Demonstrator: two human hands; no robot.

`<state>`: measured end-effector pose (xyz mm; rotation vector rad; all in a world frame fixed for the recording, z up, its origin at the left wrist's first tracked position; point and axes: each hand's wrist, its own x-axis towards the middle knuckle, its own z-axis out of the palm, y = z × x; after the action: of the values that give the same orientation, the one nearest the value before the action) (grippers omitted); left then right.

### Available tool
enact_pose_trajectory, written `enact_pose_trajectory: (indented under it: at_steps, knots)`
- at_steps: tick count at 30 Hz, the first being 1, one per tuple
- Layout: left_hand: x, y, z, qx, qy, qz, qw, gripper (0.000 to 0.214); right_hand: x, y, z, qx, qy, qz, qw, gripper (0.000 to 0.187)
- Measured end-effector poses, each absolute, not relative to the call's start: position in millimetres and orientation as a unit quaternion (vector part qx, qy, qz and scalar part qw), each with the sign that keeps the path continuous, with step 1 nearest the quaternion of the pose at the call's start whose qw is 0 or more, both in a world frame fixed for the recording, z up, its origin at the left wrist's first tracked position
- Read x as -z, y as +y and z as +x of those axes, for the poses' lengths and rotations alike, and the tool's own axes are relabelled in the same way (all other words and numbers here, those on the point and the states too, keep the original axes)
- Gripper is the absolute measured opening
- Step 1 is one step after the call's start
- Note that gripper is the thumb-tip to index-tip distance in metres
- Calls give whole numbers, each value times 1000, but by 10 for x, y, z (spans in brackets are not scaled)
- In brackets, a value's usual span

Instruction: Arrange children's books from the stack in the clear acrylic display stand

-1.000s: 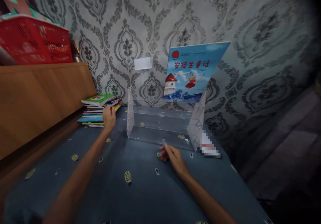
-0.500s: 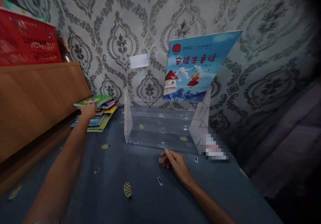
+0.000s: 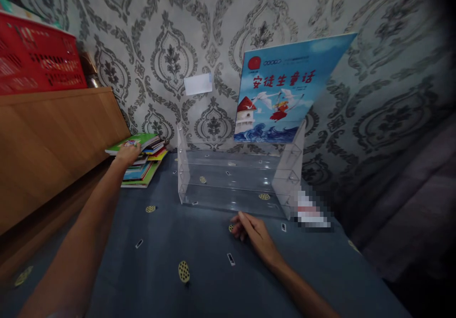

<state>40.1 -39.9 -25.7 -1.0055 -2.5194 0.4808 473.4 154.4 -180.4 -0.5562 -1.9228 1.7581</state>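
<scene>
Compared with one second ago, we see that the person's left hand (image 3: 128, 155) has moved from the near right side of one uneven pile of thin, many-coloured paper books (image 3: 140, 172) up to its top, while the right hand stays near the same place before the rack. Of the two hands, the left one now touches the near edge of one green-covered flat book (image 3: 144, 140), the uppermost of the pile; its fingertips are partly hidden, so we cannot tell if they grip it. The right hand (image 3: 254, 235) is empty, its fingers loosely bent, just in front of one clear plastic tiered rack (image 3: 288, 182) with two side panels. One blue rectangular book with red title characters (image 3: 274, 90) stands in this rack, at the rear right, leaning back. In the pile we count more than five books, but the exact number we cannot tell. Pile and rack both rest on one blue-grey cloth with yellow oval prints (image 3: 160, 242). At the left we find one brown wooden cabinet (image 3: 60, 133) carrying one red plastic basket (image 3: 39, 57).
</scene>
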Motion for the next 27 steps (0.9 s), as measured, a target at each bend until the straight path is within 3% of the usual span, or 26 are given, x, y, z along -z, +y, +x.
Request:
enact_pose_trajectory:
  at_steps: [15, 21, 27]
  knots:
    - [217, -612, 698, -187, -872, -407, 199, 36, 1792, 1555, 4747, -643, -703, -192, 234, 71]
    - [549, -887, 714, -124, -893, -373, 221, 67, 1798, 1551, 4744, -643, -701, -189, 241, 71]
    - [642, -892, 639, -98, -915, -325, 217, 59, 1802, 1552, 4739, -645, -702, -187, 237, 71]
